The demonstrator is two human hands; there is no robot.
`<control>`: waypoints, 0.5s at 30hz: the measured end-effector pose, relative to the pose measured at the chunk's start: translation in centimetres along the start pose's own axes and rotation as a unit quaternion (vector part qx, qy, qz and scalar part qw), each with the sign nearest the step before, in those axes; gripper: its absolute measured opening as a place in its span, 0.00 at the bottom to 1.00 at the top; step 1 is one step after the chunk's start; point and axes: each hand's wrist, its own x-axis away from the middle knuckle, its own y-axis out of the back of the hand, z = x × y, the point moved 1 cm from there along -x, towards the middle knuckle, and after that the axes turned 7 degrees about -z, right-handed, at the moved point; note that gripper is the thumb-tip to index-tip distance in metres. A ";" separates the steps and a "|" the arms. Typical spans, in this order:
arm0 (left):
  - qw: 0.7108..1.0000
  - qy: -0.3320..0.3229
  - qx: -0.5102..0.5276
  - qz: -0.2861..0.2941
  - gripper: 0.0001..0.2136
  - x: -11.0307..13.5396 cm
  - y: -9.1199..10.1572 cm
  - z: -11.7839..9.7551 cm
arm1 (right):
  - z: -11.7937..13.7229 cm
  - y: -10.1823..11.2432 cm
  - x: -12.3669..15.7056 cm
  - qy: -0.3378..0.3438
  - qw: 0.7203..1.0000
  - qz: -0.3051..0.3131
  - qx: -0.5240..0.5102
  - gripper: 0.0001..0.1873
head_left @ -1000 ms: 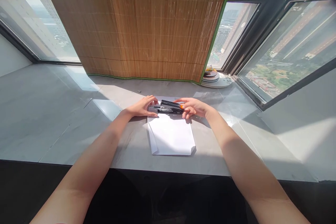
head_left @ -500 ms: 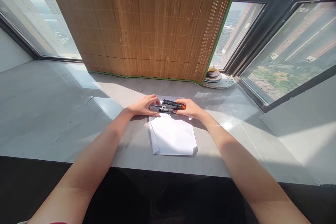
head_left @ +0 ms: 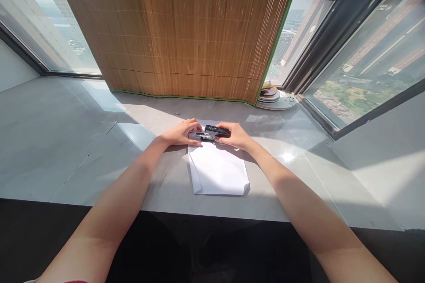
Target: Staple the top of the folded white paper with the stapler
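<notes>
A black stapler (head_left: 215, 131) lies sideways over the far part of some white paper (head_left: 221, 170). Its top arm is lifted a little from the base at the left end. My left hand (head_left: 184, 132) is closed on the stapler's left end, thumb in front and fingers behind. Around the right end wrap the fingers and thumb of my right hand (head_left: 235, 135), covering that end. The near corners of the paper are slightly curled or folded.
The paper rests on a grey-white tiled ledge (head_left: 109, 150). A bamboo blind (head_left: 199, 31) with green edging hangs behind. Stacked plates (head_left: 275, 101) stand at the back right beside the window frame (head_left: 315, 53). The ledge's front edge is close to my body.
My right hand has shifted slightly left and now covers the stapler's orange right end. My left hand has stayed on the left end.
</notes>
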 end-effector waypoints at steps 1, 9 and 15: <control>1.000 0.001 0.002 0.000 0.29 0.0 0.0 0.1 | 0.0 -0.2 0.0 -0.012 1.000 0.005 -0.024 0.17; 0.976 0.059 0.173 -0.123 0.34 -0.3 0.3 0.0 | 0.3 0.8 0.2 -0.030 0.988 -0.137 -0.071 0.18; 0.740 0.191 0.611 -0.207 0.37 -1.5 -1.5 -1.4 | 2.1 1.3 0.7 0.145 0.952 -0.241 0.119 0.16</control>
